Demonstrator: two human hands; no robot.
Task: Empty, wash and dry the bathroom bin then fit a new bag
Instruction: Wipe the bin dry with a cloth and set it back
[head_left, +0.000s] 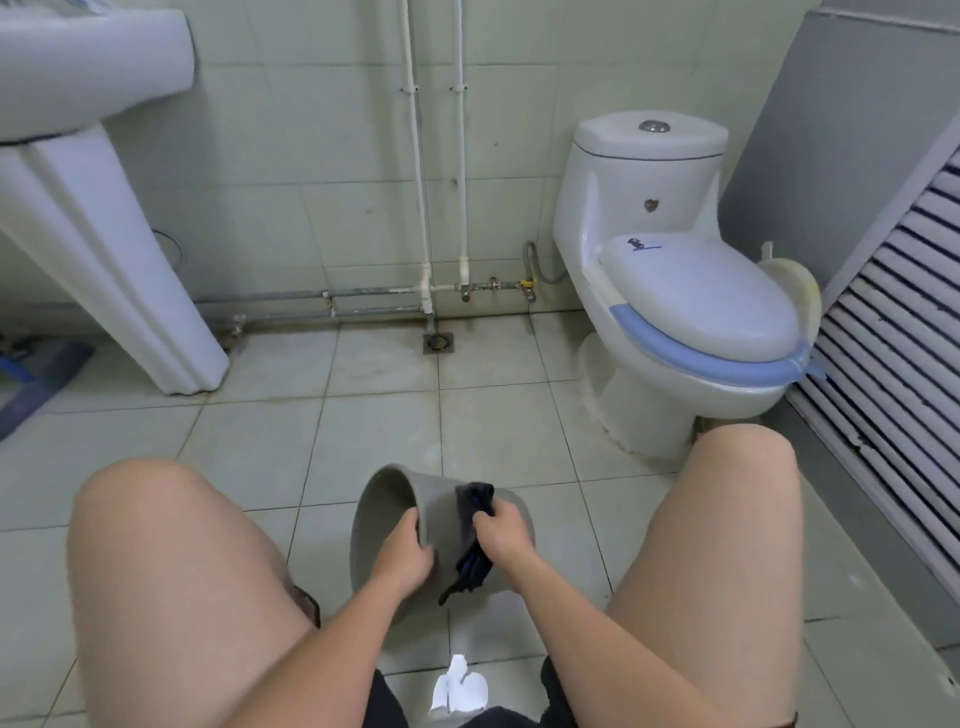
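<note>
the grey bin (447, 525) lay tilted between the person's knees above the tiled floor (363, 415). the left hand (402, 553) curled its fingers over the rim; the right hand (504, 532) pinched a dark cloth (475, 558) against the bin's side.

grey round bin (384, 525) tilted on its side above the floor, dark cloth (475, 540) draped against its outer wall

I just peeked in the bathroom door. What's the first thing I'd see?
Right in the middle, a person crouches with a grey bin tipped between their knees, left hand gripping its rim, right hand rubbing its side with a dark cloth. A white toilet with a blue-edged seat stands at the right.
</note>
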